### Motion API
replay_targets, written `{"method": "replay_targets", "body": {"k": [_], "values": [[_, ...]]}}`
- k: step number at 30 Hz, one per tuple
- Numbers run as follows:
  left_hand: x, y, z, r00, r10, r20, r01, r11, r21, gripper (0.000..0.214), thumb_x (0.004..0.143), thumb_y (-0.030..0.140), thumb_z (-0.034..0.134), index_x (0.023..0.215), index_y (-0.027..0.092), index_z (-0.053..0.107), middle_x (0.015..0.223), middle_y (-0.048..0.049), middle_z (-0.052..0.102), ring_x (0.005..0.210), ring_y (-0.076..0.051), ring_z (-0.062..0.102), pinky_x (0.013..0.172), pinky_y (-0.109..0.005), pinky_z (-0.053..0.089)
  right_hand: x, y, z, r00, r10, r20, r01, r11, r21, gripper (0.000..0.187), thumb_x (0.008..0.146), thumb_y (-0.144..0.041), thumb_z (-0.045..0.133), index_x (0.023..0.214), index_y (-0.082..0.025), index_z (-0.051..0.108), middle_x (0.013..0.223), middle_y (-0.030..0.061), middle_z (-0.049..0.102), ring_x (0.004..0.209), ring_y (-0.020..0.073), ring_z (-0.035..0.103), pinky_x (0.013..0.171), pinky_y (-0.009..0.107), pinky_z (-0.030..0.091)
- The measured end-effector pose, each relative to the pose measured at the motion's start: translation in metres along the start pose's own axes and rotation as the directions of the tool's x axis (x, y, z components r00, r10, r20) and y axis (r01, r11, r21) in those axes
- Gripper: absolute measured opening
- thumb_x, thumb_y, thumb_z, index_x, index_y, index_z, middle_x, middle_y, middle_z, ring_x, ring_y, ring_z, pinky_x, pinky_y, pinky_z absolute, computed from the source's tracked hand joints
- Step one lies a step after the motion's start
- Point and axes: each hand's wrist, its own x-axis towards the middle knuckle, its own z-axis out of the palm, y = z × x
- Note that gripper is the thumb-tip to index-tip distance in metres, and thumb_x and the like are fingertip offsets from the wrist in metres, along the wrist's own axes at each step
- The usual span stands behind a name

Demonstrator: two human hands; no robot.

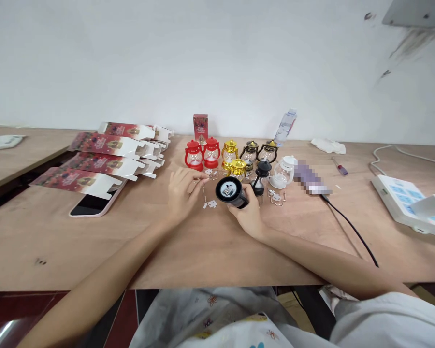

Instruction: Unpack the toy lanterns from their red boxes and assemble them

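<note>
My right hand is closed around a small black lantern, tipped so its round base faces me. My left hand rests on the table with fingers curled in a pinch on a thin wire handle, beside small white plastic bits. Behind the hands stands a cluster of toy lanterns: two red lanterns, gold lanterns, dark lanterns and a white lantern.
Flat red-and-white cartons lie in a stack at the left, over a phone. One upright red box and a water bottle stand by the wall. A power strip, black cable, screwdriver and blurred purple object lie right.
</note>
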Motion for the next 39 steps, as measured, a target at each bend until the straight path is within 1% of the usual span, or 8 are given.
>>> {"method": "replay_targets", "body": {"k": [2,5,7,18,25,28,32,39], "values": [[0.002,0.011,-0.008,0.996,0.059,-0.074,-0.060,0.998,-0.022,0.005,0.087,0.022,0.057,0.085,0.020,0.061,0.081,-0.0001,0.069,0.077,-0.015,0.057,0.072,-0.031,0.039,0.000,0.000,0.000,1.000,0.004,0.001,-0.004,1.000,0.010,0.034,0.063,-0.018,0.061,0.094,-0.021,0.047,0.089,0.0004,0.058,0.085,0.0173,0.056,0.080,0.033,0.044],[0.001,0.022,-0.013,0.988,0.151,-0.005,-0.151,0.986,-0.066,0.006,0.086,0.020,0.057,0.088,0.021,0.062,0.082,0.0000,0.070,0.077,-0.015,0.057,0.072,-0.031,0.039,0.000,-0.001,0.000,1.000,0.011,0.006,-0.011,0.999,0.031,0.034,0.063,-0.019,0.062,0.093,-0.021,0.047,0.089,0.0004,0.058,0.084,0.0169,0.056,0.079,0.032,0.044],[-0.001,0.025,-0.012,0.984,0.172,0.046,-0.167,0.982,-0.082,0.007,0.087,0.021,0.056,0.088,0.021,0.063,0.083,-0.0008,0.070,0.077,-0.015,0.057,0.072,-0.032,0.039,0.000,-0.002,0.000,1.000,0.015,0.014,-0.016,0.999,0.032,0.034,0.063,-0.019,0.062,0.094,-0.021,0.047,0.089,0.0003,0.058,0.082,0.0167,0.055,0.078,0.032,0.044],[-0.002,0.028,-0.008,0.989,0.136,0.062,-0.131,0.989,-0.072,0.011,0.089,0.022,0.054,0.087,0.022,0.065,0.082,-0.0012,0.065,0.077,-0.014,0.055,0.071,-0.031,0.038,-0.001,0.000,0.000,0.999,0.020,0.041,-0.021,0.999,0.026,0.034,0.064,-0.019,0.062,0.095,-0.022,0.048,0.089,-0.0005,0.058,0.082,0.0161,0.055,0.079,0.031,0.045],[0.001,0.033,-0.011,0.984,0.109,0.144,-0.087,0.985,-0.150,0.011,0.089,0.022,0.053,0.088,0.019,0.064,0.081,-0.0018,0.062,0.080,-0.014,0.052,0.072,-0.030,0.039,0.000,-0.001,0.000,0.998,0.031,0.048,-0.033,0.999,0.027,0.034,0.064,-0.017,0.062,0.094,-0.022,0.048,0.088,-0.0009,0.058,0.081,0.0156,0.055,0.078,0.030,0.044],[0.001,0.032,-0.011,0.978,0.122,0.167,-0.103,0.987,-0.120,0.012,0.089,0.024,0.053,0.089,0.020,0.064,0.081,-0.0018,0.061,0.079,-0.014,0.052,0.071,-0.030,0.039,0.000,0.000,0.000,0.999,0.024,0.047,-0.025,0.999,0.022,0.034,0.064,-0.017,0.062,0.094,-0.022,0.048,0.088,-0.0010,0.058,0.081,0.0159,0.055,0.077,0.030,0.045],[0.000,0.032,-0.012,0.978,0.161,0.132,-0.157,0.987,-0.042,0.010,0.088,0.024,0.055,0.089,0.022,0.064,0.082,-0.0013,0.062,0.078,-0.014,0.052,0.069,-0.030,0.036,0.000,0.005,-0.001,0.999,0.004,0.049,-0.004,1.000,-0.001,0.036,0.063,-0.014,0.061,0.095,-0.023,0.048,0.089,-0.0013,0.057,0.082,0.0162,0.055,0.078,0.031,0.044],[-0.001,0.032,-0.011,0.980,0.149,0.130,-0.155,0.987,0.032,0.012,0.089,0.025,0.054,0.090,0.024,0.065,0.080,-0.0007,0.062,0.076,-0.014,0.051,0.065,-0.030,0.032,0.001,0.006,-0.001,0.999,0.008,0.047,-0.007,1.000,-0.004,0.037,0.062,-0.014,0.060,0.095,-0.023,0.048,0.090,-0.0012,0.057,0.083,0.0164,0.055,0.079,0.031,0.045]]}}
